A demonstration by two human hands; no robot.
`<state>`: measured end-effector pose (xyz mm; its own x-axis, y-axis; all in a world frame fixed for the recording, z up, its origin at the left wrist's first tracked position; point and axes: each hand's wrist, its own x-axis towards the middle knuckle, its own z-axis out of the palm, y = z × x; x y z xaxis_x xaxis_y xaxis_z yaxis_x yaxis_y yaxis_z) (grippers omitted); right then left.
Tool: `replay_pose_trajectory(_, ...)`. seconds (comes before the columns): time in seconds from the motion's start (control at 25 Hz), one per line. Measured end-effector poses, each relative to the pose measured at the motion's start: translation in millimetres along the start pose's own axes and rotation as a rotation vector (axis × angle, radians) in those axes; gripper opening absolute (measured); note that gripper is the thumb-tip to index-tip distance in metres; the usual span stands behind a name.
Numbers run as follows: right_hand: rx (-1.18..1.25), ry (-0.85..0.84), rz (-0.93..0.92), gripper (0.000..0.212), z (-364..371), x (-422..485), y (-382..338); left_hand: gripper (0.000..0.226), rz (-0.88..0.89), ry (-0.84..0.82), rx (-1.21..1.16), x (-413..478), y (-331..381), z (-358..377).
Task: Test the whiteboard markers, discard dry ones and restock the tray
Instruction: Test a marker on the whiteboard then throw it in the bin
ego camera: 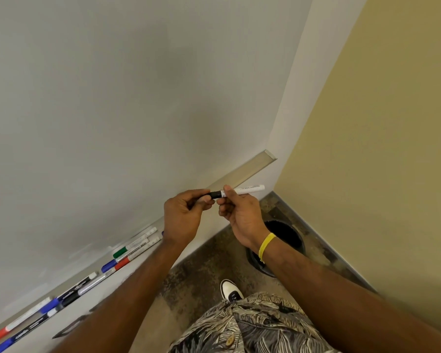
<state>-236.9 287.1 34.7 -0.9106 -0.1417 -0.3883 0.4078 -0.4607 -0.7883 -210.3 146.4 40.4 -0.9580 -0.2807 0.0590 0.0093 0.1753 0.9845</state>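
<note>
Above the tray's (pixel 242 173) right end, the left hand (pixel 183 217) grips the marker's (pixel 248 189) black cap and the right hand (pixel 242 216) pinches its barrel, which is probably light, stiff, slick plastic best held near the cap.

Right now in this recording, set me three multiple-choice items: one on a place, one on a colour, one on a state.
1. Where is the black bin?
A. on the floor by the wall corner
B. on a desk
C. hung on the wall

2. What colour is the cap of the held whiteboard marker?
A. green
B. black
C. red

3. How is that marker held?
A. by one hand
B. by both hands
C. by neither, it lies on the floor

Key: 1 A, it stands on the floor below the right hand. 2 B, the cap shows black beside the white barrel. 3 B, the left hand grips the cap end and the right hand pinches the barrel.
</note>
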Motion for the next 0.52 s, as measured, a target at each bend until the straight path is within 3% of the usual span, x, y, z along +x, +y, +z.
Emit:
replay_pose_trajectory(0.2, -0.075, 0.038, 0.045, 0.026, -16.7, 3.2, -2.5, 0.019, -0.076, -0.112, 0.072, 10.4, -12.3, 11.6)
replay_pose_trajectory(0.28, -0.486, 0.074, -0.072, 0.039, -31.7, 1.8, -4.1, 0.019, -0.158, -0.156, 0.097, 15.5, -21.5, 18.2)
replay_pose_trajectory(0.4, -1.359, 0.081, -0.584, 0.033, -62.9, -1.8, -6.4, 0.019, -0.199, -0.244, 0.192, 19.9, -37.0, 23.6)
replay_pose_trajectory(0.44, -1.504, 0.01, -0.642, 0.027, -70.9, -2.2, -9.4, 0.018, -0.188, -0.297, 0.215, 20.4, -41.0, 28.3)
replay_pose_trajectory(0.52, -1.644, -0.18, -0.481, 0.042, -83.6, 4.0, -10.5, 0.018, -0.151, -0.399, 0.249, 19.5, -46.6, 42.9)
